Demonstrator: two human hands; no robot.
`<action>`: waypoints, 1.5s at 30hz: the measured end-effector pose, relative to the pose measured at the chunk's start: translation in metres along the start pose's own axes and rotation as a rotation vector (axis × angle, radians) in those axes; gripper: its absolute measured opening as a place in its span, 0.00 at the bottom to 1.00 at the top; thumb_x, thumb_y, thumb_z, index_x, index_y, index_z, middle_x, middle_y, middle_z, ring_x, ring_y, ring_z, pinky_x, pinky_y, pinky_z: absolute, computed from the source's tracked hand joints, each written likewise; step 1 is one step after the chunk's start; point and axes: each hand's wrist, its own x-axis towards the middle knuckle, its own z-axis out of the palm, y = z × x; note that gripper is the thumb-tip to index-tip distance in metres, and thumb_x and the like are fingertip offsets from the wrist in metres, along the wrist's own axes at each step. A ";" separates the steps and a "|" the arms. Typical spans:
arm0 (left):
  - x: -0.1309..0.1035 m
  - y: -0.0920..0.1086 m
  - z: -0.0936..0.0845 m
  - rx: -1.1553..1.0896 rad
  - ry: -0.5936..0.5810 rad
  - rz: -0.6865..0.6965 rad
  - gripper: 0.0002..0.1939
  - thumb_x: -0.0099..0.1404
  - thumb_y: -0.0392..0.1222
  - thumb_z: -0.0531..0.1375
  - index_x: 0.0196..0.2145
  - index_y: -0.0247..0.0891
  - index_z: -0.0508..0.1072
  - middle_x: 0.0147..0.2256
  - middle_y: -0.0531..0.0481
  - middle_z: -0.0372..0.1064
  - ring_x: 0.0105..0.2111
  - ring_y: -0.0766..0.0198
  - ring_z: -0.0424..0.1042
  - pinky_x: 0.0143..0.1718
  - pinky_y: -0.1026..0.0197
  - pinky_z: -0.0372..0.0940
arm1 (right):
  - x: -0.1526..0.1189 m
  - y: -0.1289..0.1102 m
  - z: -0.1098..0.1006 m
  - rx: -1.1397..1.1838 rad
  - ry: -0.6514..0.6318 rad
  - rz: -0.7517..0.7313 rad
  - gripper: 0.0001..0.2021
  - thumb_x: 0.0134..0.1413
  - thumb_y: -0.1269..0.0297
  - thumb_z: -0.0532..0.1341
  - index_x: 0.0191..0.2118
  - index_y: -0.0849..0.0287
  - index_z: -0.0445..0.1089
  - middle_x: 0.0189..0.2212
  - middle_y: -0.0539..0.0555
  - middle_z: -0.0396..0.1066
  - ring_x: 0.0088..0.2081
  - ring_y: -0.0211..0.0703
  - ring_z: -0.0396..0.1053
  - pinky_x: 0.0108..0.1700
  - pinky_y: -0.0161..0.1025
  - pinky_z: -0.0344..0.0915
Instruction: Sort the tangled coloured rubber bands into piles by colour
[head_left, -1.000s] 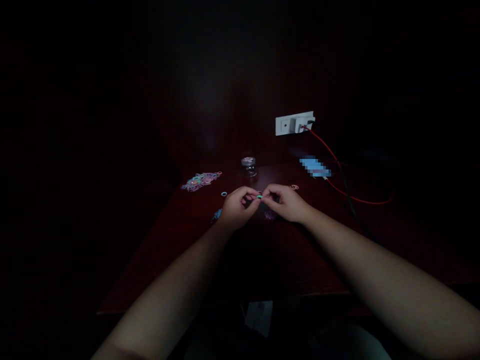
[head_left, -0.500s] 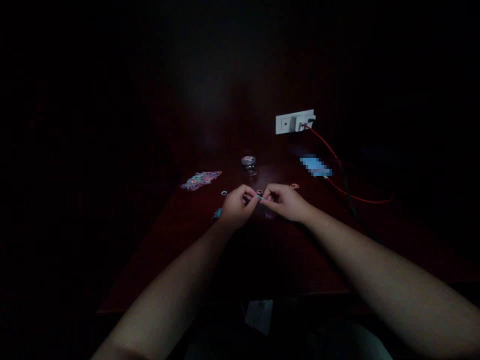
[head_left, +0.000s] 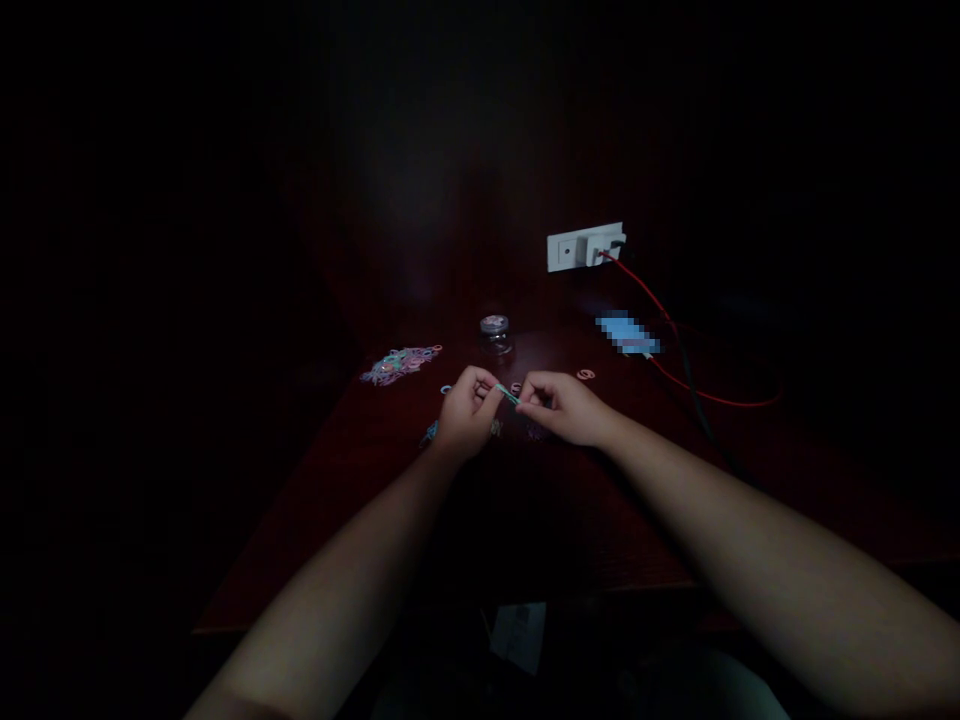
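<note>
Over the dark red table, my left hand (head_left: 466, 410) and my right hand (head_left: 562, 405) each pinch one end of a green hair tie (head_left: 508, 394), which is stretched between them. Several hair ties in mixed colours lie in a heap (head_left: 401, 365) to the left. A small blue pile (head_left: 430, 433) is partly behind my left hand. Just beyond my fingers is a pink ring (head_left: 515, 388), partly hidden. Pale ties (head_left: 496, 428) and dim purple ones (head_left: 535, 432) lie below the hands. Orange-pink rings (head_left: 586, 374) sit past my right hand.
A lidded clear jar (head_left: 495, 335) stands at the back of the table. A blurred blue phone-like object (head_left: 628, 333) lies to the right, a red cable (head_left: 651, 290) running near it. The wall socket (head_left: 570, 251) holds a white plug. Paper (head_left: 519, 636) shows below the table edge.
My hands have drawn slightly apart, and the green hair tie between them now shows longer. My left hand has shifted a little left, uncovering pale ties below. The view has moved slightly.
</note>
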 end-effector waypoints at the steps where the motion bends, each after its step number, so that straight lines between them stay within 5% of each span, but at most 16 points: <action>1: -0.001 0.001 0.000 -0.022 -0.047 0.005 0.05 0.61 0.40 0.58 0.33 0.36 0.66 0.25 0.55 0.62 0.24 0.71 0.61 0.25 0.69 0.57 | 0.000 0.000 0.000 -0.022 0.020 -0.018 0.08 0.53 0.63 0.60 0.28 0.61 0.65 0.21 0.47 0.62 0.24 0.33 0.59 0.27 0.32 0.55; 14: -0.005 0.004 -0.001 -0.060 -0.248 0.015 0.10 0.63 0.46 0.57 0.31 0.35 0.68 0.23 0.55 0.62 0.21 0.72 0.59 0.23 0.69 0.56 | 0.000 0.000 -0.001 -0.095 0.108 -0.097 0.02 0.50 0.69 0.59 0.28 0.61 0.64 0.22 0.48 0.64 0.25 0.34 0.60 0.28 0.32 0.57; 34: -0.003 0.006 0.001 -0.005 -0.104 0.049 0.09 0.58 0.44 0.63 0.32 0.35 0.73 0.28 0.51 0.71 0.26 0.70 0.67 0.28 0.67 0.62 | 0.000 0.005 -0.005 -0.118 0.154 -0.096 0.03 0.52 0.67 0.58 0.32 0.61 0.66 0.23 0.49 0.64 0.26 0.35 0.61 0.29 0.33 0.58; 45: -0.003 0.007 0.001 0.015 -0.139 0.061 0.08 0.58 0.44 0.63 0.32 0.36 0.72 0.28 0.51 0.72 0.27 0.69 0.69 0.29 0.66 0.64 | 0.000 0.003 -0.003 -0.110 0.130 -0.072 0.08 0.56 0.62 0.57 0.32 0.61 0.68 0.25 0.51 0.66 0.28 0.37 0.62 0.31 0.34 0.58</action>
